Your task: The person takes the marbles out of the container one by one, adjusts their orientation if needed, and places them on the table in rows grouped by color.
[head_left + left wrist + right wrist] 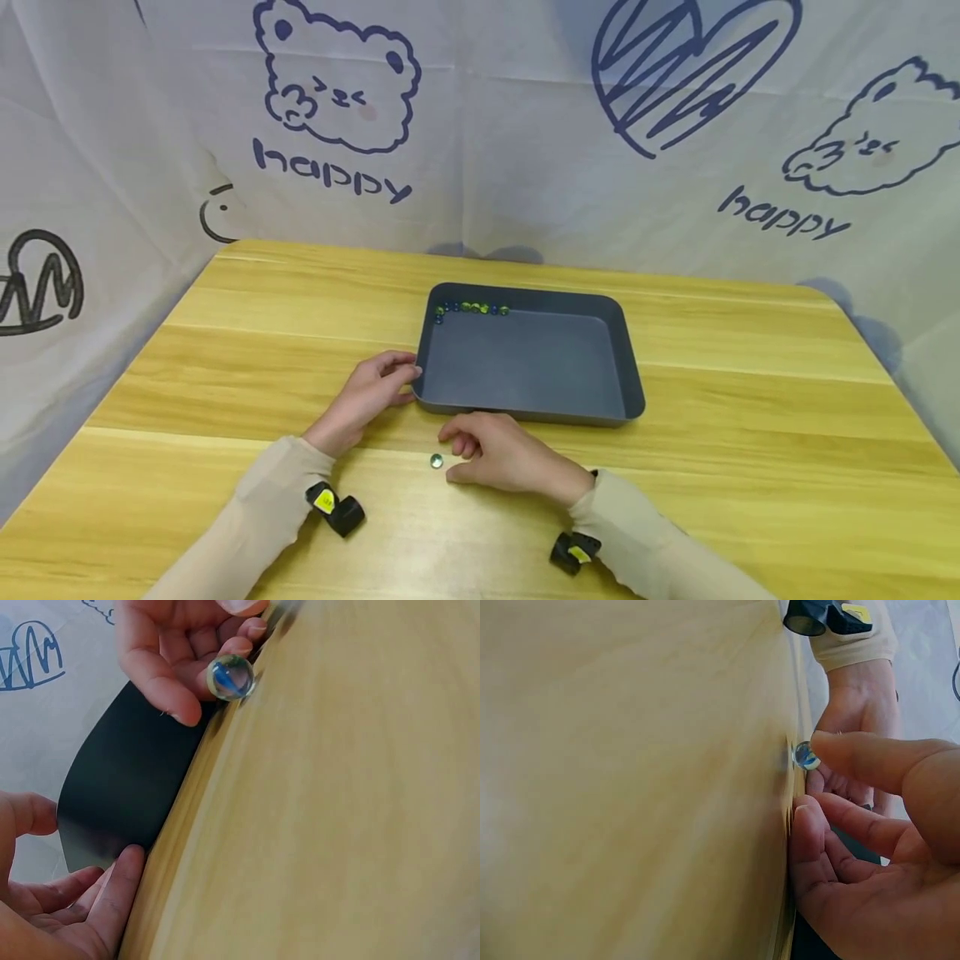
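Left hand (366,392), fingers relaxed, touches the gray rectangular tray (528,362) at frame center; right hand (508,455), thumb and fingers parted, empty, sits beside a glass marble (437,461).

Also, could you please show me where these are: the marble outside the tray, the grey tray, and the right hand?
Marble (437,461): head view, on the middle of the glass.
Grey tray (532,367): head view, on its bare floor.
Right hand (497,452): head view, on its back.

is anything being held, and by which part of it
Nothing seems held: the left hand only touches the tray at its left side, and the right hand is beside a marble, not gripping it.
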